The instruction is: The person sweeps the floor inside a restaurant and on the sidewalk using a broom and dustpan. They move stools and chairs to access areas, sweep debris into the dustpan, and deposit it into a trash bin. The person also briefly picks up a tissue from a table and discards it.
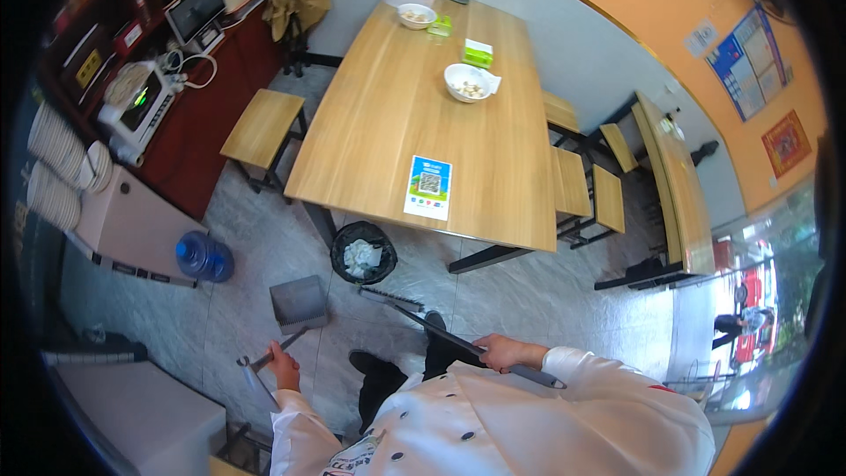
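Observation:
My left hand (284, 365) is closed around the handle of a grey long-handled dustpan (299, 304), whose pan rests on the tiled floor. In my right hand (503, 352) is the dark handle of a broom (390, 299); its bristle head lies on the floor just in front of my shoes, right of the dustpan. Between the pan and the table leg stands a trash bin with a black liner (363, 253), holding crumpled white paper. The wooden table (370, 145) beyond it carries two white bowls (469, 82) with food remains, green tissue packs (478, 53) and a printed code card (428, 188).
A blue water jug (205, 256) stands on the floor at left beside a cabinet with stacked plates (56, 145). One wooden stool (264, 127) is left of the table, several more (572, 178) at its right. A grey box-like unit (139, 416) is at lower left.

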Motion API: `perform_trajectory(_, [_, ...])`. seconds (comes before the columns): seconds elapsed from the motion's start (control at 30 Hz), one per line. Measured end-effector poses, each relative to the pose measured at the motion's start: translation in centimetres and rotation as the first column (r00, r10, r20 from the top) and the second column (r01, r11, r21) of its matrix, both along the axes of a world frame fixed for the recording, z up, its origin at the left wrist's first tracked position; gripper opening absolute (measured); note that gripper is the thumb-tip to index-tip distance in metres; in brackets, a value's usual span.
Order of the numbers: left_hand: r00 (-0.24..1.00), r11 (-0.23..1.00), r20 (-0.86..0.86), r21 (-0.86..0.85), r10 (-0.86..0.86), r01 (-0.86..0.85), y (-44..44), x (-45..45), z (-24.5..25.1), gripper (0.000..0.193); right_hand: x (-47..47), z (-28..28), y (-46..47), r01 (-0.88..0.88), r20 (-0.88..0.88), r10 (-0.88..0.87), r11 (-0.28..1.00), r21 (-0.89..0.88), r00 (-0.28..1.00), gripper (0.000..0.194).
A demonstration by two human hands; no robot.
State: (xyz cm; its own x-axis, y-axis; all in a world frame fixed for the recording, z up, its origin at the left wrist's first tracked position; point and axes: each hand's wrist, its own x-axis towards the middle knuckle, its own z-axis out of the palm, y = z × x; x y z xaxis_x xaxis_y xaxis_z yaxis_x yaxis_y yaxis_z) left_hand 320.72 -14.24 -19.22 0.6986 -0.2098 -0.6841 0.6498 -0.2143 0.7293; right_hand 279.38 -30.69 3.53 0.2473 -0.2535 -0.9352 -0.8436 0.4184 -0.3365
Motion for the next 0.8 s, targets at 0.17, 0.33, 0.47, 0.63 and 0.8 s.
perform_trajectory(0.17, [0.996, 0.995, -0.047, 0.071, 0.078, -0.075, 0.2, 2.3, -4.6, 0.024, -1.3, 0.5, -0.9, -0.082, -0.023, 0.080, 0.992, -0.098, 0.997, 0.036])
perform_trajectory(0.33, [0.933, 0.992, -0.353, 0.068, -0.072, 0.102, -0.7, -2.4, -3.5, 0.017, -3.8, -1.8, -5.7, -0.169, -0.047, 0.164, 0.980, -0.108, 0.985, 0.034])
perform_trajectory(0.47, [0.865, 0.968, -0.445, -0.010, -0.230, 0.252, -10.6, -10.9, 5.3, 0.010, -6.3, -5.1, -9.7, -0.128, -0.039, 0.127, 0.992, -0.016, 0.991, 0.036])
perform_trajectory(0.63, [0.762, 0.669, 0.033, -0.455, -0.647, 0.588, -31.5, -16.3, 16.5, 0.008, -10.9, -7.4, -13.0, -0.021, 0.048, 0.022, 1.000, -0.002, 0.999, 0.034])
perform_trajectory(0.8, [0.679, 0.549, 0.167, -0.467, -0.715, 0.693, -51.4, -19.4, 20.9, 0.010, -15.2, -8.6, -13.9, -0.024, 0.099, 0.029, 0.998, -0.053, 0.995, 0.031])
